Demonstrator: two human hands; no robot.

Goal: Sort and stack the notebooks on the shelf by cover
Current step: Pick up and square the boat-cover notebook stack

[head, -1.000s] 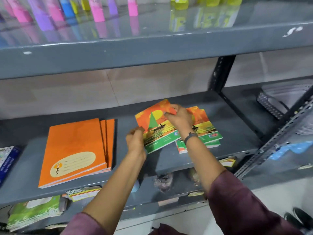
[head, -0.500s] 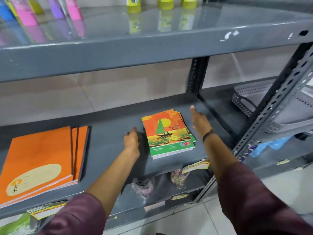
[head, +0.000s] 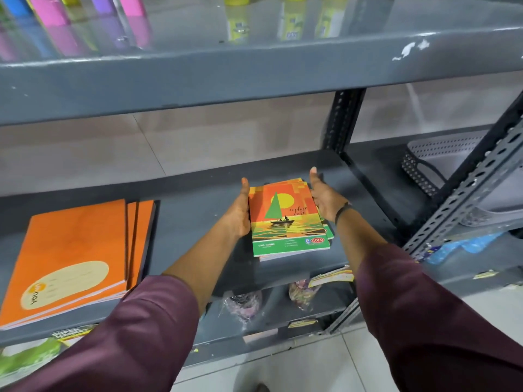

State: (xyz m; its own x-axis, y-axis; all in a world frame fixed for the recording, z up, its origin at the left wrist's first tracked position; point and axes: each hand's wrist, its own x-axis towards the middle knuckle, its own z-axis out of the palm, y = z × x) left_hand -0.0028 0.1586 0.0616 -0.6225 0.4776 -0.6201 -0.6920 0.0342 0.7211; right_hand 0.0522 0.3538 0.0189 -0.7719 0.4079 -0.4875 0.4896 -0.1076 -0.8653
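A small stack of sailboat-cover notebooks (head: 288, 222), orange and green, lies on the grey middle shelf (head: 198, 219). My left hand (head: 240, 213) is flat against the stack's left edge, fingers straight and pointing to the back. My right hand (head: 325, 196) is flat against the right edge in the same way. The lower notebooks stick out slightly to the right under the top one. A stack of larger plain orange notebooks (head: 76, 258) lies on the same shelf at the left, with two more orange covers showing at its right side.
Coloured bottles (head: 48, 9) stand on the top shelf. A dark upright post (head: 342, 120) bounds the shelf on the right, with a grey perforated basket (head: 441, 165) beyond it. Packets and green booklets (head: 25, 360) lie on the lower shelf.
One second ago both hands were holding and shuffling the sailboat notebooks. Then they let go and hung apart beside the stack. Now both palms have closed in against its sides.
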